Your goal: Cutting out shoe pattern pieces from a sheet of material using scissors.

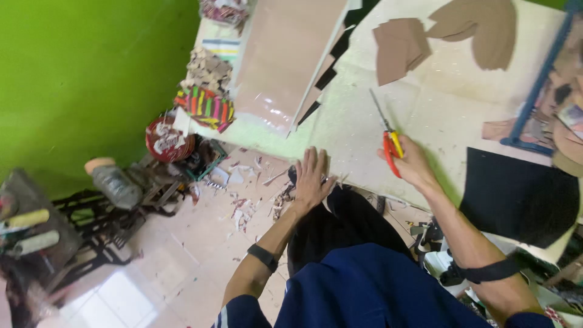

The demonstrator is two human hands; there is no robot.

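Head camera looks down on both hands at the near edge of the tabletop (364, 140). Left hand (313, 179) lies flat with fingers spread open on the edge, holding nothing. Right hand (413, 164) is closed around the red and yellow scissors (388, 136), whose blades seem shut and point away. Farther lie brown cut pieces (401, 48) and a large tan sheet (285, 61); a black sheet (519, 197) is at right.

— How's your light?
— Bright and even; your tabletop (425, 109) looks washed pale beyond your hands, with glare on the glossy sheet (273, 112) ahead of your left hand (313, 179).
— Sharpness?
— Soft throughout, smeared and tilted toward the edges.
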